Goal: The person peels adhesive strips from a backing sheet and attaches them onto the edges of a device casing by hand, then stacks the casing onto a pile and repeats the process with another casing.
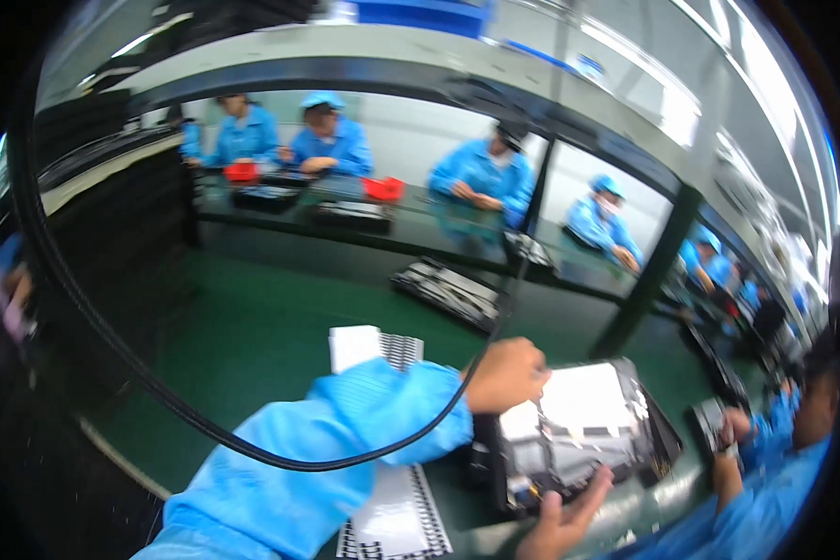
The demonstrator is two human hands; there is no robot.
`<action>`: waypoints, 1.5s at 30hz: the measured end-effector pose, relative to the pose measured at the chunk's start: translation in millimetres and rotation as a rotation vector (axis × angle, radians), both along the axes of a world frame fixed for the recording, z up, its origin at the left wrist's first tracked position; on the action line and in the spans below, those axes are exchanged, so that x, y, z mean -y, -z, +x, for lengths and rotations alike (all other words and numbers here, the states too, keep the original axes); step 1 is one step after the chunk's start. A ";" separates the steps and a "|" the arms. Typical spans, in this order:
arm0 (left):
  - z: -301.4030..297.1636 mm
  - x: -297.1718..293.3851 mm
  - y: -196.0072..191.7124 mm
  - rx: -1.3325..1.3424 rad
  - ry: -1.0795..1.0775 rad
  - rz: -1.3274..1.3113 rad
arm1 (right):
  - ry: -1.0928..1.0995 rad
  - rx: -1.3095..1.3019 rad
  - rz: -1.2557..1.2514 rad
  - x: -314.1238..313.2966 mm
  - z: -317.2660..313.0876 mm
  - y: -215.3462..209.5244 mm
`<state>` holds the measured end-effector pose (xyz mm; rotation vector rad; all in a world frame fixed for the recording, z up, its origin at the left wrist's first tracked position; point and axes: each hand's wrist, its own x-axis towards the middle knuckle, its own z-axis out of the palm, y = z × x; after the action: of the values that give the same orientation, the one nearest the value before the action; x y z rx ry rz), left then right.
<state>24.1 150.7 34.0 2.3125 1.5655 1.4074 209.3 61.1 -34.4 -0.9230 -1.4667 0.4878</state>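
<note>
The shallow case point(663, 434) is dark, hard-looking and rectangular with rounded corners, and lies on the table point(252, 345) close to its near edge, right of the person's sleeve. Inside it are smooth white panels point(583, 397), flat and matte, with grey sections and glossy strips below them; the finer parts are blurred. The tabletop is smooth, dull green, with a pale trim along its left edge. A paper sheet point(397, 518) with black checkered borders lies by the near edge, partly under the forearm; a white sheet point(355, 345) shows beyond the sleeve. Toward the far edge rests another dark tray point(450, 294), oblong and filled with pale, flat pieces. A black cable point(252, 455) with a woven-looking surface loops across the foreground.

The left arm, in a wrinkled, light-blue fabric sleeve point(280, 467), reaches across from the lower left. Its left hand point(506, 376) is back upward over the case's far left corner, fingers curled; whether its grip pinches anything I cannot tell. The right hand point(569, 518) is at the case's near side, fingers extended and thumb spread away from them, the grip holding nothing visible. At the right, a co-worker point(775, 495) in blue holds a flat greyish piece point(709, 425).
</note>
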 end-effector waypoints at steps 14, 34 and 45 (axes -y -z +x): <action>-105.5 150.9 -20.2 0.528 -0.328 -0.079 | -0.842 -0.553 0.077 -4.5 -105.9 -64.2; -240.5 252.7 47.3 -0.385 -1.302 0.107 | -1.089 0.859 0.318 -11.6 -244.1 -21.0; -97.4 188.7 47.0 -0.400 -0.186 -0.481 | -0.967 1.140 0.277 26.4 -106.6 -63.0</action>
<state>-73.3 -38.0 -12.9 2.2688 1.9879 0.5000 102.7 34.7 28.6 -0.1289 -2.9530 0.4144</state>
